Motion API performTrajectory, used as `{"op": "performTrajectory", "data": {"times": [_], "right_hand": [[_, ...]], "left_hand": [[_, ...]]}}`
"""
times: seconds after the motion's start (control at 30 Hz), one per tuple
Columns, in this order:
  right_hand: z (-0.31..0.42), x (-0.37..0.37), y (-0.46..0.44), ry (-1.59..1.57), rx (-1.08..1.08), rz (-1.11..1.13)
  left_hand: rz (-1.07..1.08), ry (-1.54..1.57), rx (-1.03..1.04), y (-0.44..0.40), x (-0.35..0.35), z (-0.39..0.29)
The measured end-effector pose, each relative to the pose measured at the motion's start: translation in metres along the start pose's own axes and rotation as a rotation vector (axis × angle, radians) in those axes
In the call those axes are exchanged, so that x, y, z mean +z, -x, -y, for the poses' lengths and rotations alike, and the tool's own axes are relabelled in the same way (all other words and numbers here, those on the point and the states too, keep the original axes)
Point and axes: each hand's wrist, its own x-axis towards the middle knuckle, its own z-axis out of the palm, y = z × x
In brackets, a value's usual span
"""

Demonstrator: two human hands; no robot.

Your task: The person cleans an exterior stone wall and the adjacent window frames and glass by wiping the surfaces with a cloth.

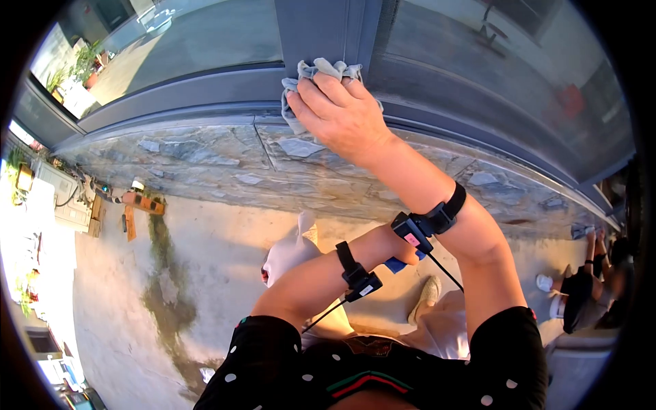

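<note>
My right hand (342, 119) is closed over a crumpled grey-blue cloth (292, 113). It presses the cloth against the foot of a dark grey window-frame post (318, 31), just above the stone ledge. Lower down, my left hand (404, 251) is bent in front of my body, with its fingers curled by a small blue thing (395, 265). Part of that hand is hidden behind the black device strapped to my right forearm (417, 229), so the blue thing's kind is unclear.
Glass panes (191, 34) flank the post, above a stone-clad wall (212, 160). A wet streak marks the concrete floor (109, 301). An orange-brown object (143, 202) lies near the wall at left. Another person (591, 290) is at far right, holding a cloth by the wall.
</note>
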Motion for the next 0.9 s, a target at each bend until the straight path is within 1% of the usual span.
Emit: {"op": "performTrajectory", "data": {"times": [0.07,0.13,0.17,0.23,0.4,0.43,0.5,0.53,0.6,0.67,0.77,0.83,0.87,0.9], "right_hand": [[0.012,0.018,-0.015,-0.031,-0.015,-0.003],[0.024,0.037,-0.031,-0.084,-0.042,0.056],[0.031,0.048,-0.040,-0.084,-0.037,0.056],[0.046,0.074,-0.058,-0.155,-0.085,-0.029],[0.079,0.112,-0.107,-0.229,-0.112,0.015],[0.079,0.112,-0.108,-0.224,-0.113,0.016],[0.081,0.106,-0.113,-0.186,-0.134,0.133],[0.079,0.095,-0.113,-0.186,-0.136,0.133],[0.065,0.068,-0.099,-0.088,-0.122,0.339],[0.047,0.045,-0.072,-0.064,-0.093,0.340],[0.024,0.024,-0.031,-0.048,-0.079,0.283],[0.018,0.018,-0.019,-0.013,-0.078,0.176],[0.019,0.020,-0.018,-0.014,-0.079,0.176],[0.020,0.023,-0.018,0.000,-0.082,0.139]], "left_hand": [[-0.050,0.018,0.017,0.000,-0.004,-0.002],[-0.034,0.011,0.002,-0.005,-0.006,-0.004],[-0.024,0.010,0.001,-0.006,-0.007,-0.005],[-0.027,0.003,0.014,-0.005,-0.009,-0.009],[0.012,-0.025,-0.009,-0.008,-0.004,-0.004],[0.014,-0.028,-0.008,-0.007,-0.004,-0.004],[0.022,-0.035,-0.007,-0.008,-0.003,-0.003],[0.020,-0.038,-0.005,-0.008,-0.003,-0.003],[0.010,-0.048,0.002,-0.005,-0.006,-0.003],[0.011,-0.055,-0.004,-0.002,-0.002,-0.001],[0.012,-0.069,0.001,0.007,-0.004,-0.002],[-0.002,-0.081,0.014,0.016,-0.008,-0.007],[-0.021,-0.101,0.041,0.019,-0.011,-0.009],[0.054,-0.091,0.017,0.016,-0.007,-0.008]]}}
